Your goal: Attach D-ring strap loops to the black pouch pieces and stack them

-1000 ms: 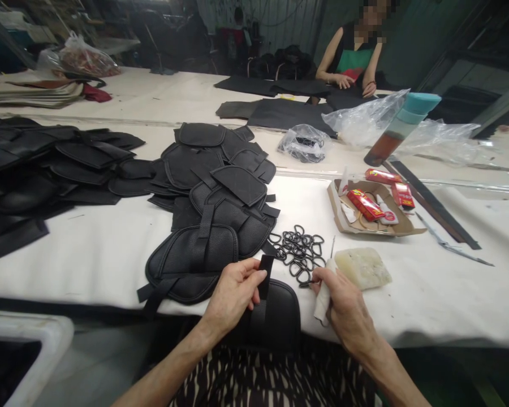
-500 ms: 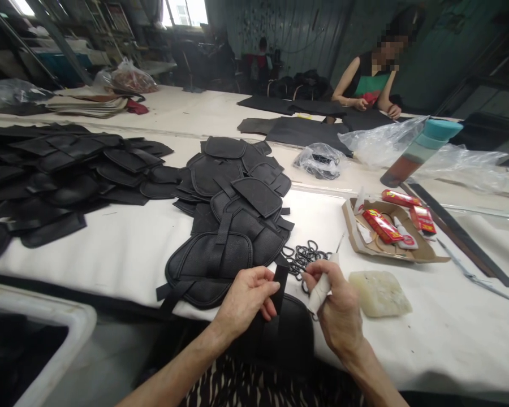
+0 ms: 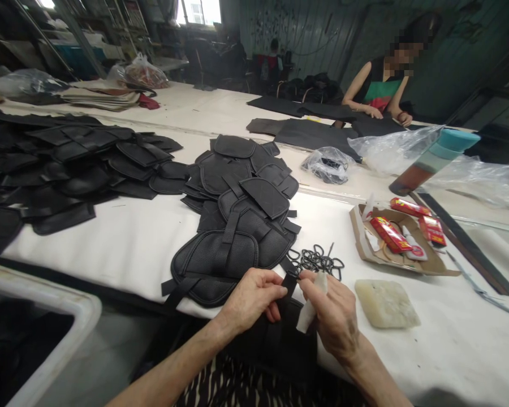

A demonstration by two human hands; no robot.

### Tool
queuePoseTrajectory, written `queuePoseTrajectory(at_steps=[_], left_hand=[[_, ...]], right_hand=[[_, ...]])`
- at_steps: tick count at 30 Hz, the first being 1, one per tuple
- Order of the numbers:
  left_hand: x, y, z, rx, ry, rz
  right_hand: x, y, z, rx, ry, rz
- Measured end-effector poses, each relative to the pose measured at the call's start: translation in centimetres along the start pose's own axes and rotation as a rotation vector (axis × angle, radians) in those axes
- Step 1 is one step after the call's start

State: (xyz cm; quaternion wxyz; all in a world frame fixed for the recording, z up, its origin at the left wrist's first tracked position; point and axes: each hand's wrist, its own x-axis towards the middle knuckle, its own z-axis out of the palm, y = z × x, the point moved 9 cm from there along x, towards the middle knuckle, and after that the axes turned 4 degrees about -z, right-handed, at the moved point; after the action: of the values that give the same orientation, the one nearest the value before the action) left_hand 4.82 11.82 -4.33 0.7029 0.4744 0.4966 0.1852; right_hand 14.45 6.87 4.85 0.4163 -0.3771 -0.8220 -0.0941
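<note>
My left hand pinches a black strap near the table's front edge. This strap belongs to a black leather-like piece hanging over the edge into my lap. An awl with a white-wrapped handle lies in my right hand, its thin tip pointing up and away. The right thumb and forefinger close at the strap's far end; a small dark ring seems to be there, mostly hidden. Just beyond them lies a heap of black metal rings.
Stitched black pieces are stacked ahead, with a larger pile leftward. To the right are a wax-like block, a cardboard tray of red boxes and a bottle. A white bin stands lower left. A co-worker sits across.
My right hand has moved left to the strap's end, beside my left hand. The awl has turned with it. My left hand keeps its pinch, and the camera view has shifted slightly.
</note>
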Motion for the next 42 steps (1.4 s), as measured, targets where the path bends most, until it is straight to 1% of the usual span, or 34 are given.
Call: queuePoseTrajectory(at_steps=[4, 7, 11, 18, 20, 23, 26, 29, 32, 34, 38, 40, 42], left_hand=[[-0.2, -0.2, -0.1, -0.044, 0.005, 0.015], [-0.6, -0.1, -0.5, -0.093, 0.042, 0.075], [-1.0, 0.1, -0.4, -0.166, 0.029, 0.14], [-1.3, 0.3, -0.3, -0.207, 0.009, 0.16], [-1.3, 0.3, -0.4, -0.221, 0.011, 0.163], [-1.3, 0.3, -0.6, -0.242, 0.02, 0.17], [-1.3, 0.3, -0.8, -0.26, 0.027, 0.181], [-1.2, 0.2, -0.7, -0.268, 0.019, 0.189], [-1.1, 0.1, -0.7, -0.279, 0.012, 0.189], [-1.1, -0.1, -0.7, -0.288, 0.026, 0.176], [-1.1, -0.3, -0.9, -0.305, 0.069, 0.148], [-1.2, -0.3, -1.0, -0.304, 0.103, 0.139], [-1.5, -0.2, -1.3, -0.288, 0.164, 0.145]], right_hand=[[0.3, -0.7, -0.2, -0.021, -0.028, -0.091], [0.3, -0.8, -0.1, -0.042, -0.066, -0.093], [0.3, -1.1, -0.2, -0.097, -0.061, -0.091], [1.1, -2.5, 0.0, -0.25, -0.083, -0.192], [1.1, -2.7, -0.1, -0.252, -0.081, -0.207], [0.7, -2.5, 0.0, -0.215, -0.092, -0.189], [0.0, -2.0, -0.1, -0.105, -0.055, -0.106], [-0.8, -1.0, 0.0, 0.036, 0.018, 0.066], [-1.9, 0.0, 0.6, 0.17, 0.06, 0.234], [-2.5, 0.4, 1.0, 0.235, 0.068, 0.292], [-3.4, 0.6, 1.5, 0.299, 0.064, 0.35], [-3.5, 0.8, 1.5, 0.349, 0.092, 0.4], [-3.5, 1.1, 1.2, 0.375, 0.137, 0.493]])
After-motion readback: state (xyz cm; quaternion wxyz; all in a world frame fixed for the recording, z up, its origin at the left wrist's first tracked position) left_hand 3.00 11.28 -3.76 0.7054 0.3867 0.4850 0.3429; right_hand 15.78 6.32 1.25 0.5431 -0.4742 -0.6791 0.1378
